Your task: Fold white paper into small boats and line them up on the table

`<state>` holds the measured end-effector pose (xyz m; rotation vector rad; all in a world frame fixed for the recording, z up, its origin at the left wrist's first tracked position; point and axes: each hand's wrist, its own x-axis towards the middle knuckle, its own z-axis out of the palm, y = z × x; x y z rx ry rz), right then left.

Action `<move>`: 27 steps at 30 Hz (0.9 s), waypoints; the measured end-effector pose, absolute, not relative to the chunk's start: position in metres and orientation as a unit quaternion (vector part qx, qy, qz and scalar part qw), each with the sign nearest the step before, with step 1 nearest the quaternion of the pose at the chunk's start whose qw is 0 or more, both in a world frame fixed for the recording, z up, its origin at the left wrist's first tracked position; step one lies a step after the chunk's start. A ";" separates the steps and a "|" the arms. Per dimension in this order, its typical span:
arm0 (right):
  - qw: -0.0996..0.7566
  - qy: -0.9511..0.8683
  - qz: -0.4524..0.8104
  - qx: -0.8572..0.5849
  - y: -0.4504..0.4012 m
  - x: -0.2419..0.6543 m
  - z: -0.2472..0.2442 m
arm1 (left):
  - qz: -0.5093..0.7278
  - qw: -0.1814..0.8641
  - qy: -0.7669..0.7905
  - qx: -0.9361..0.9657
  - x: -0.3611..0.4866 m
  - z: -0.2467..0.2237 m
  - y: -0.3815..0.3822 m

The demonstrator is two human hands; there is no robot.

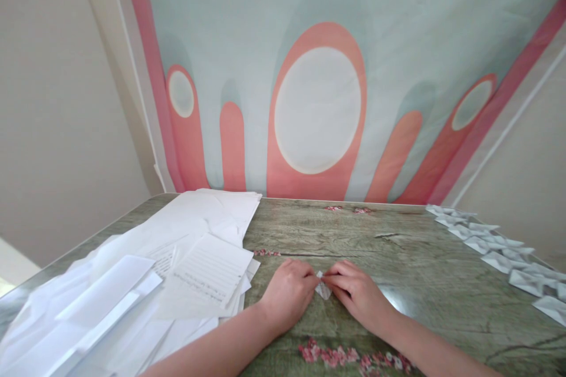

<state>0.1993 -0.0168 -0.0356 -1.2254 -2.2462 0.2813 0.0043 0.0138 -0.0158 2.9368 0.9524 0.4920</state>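
A small piece of folded white paper (324,290) is held between my two hands, just above the wood-patterned tabletop. My left hand (292,290) pinches its left side, fingertips pressed together. From the right, my right hand (354,288) grips the other side between thumb and fingers. The paper narrows to a point at the bottom, and its upper part is partly covered by my fingertips. Left of my left hand lies a loose pile of paper sheets, with a printed, lined sheet (214,274) on top.
A stack of white paper (212,203) reaches the table's back left, with a folded white strip (106,291) in front. Several folded paper pieces (495,244) stand in rows along the right edge. A wall hanging (398,29) with pink shapes rises behind the table (398,241).
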 end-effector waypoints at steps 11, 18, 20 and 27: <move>0.233 -0.865 0.046 -0.443 -0.021 0.199 -0.033 | 0.060 -0.109 0.330 0.936 0.017 -0.006 -0.012; 0.149 -0.878 0.008 -0.456 -0.027 0.196 -0.024 | 0.060 -0.100 0.345 0.931 0.019 -0.003 -0.015; 0.133 -0.881 0.006 -0.453 -0.027 0.196 -0.020 | 0.057 -0.093 0.349 0.931 0.019 -0.002 -0.015; 0.122 -0.891 0.024 -0.437 -0.027 0.205 -0.014 | 0.059 -0.077 0.353 0.931 0.016 -0.002 -0.014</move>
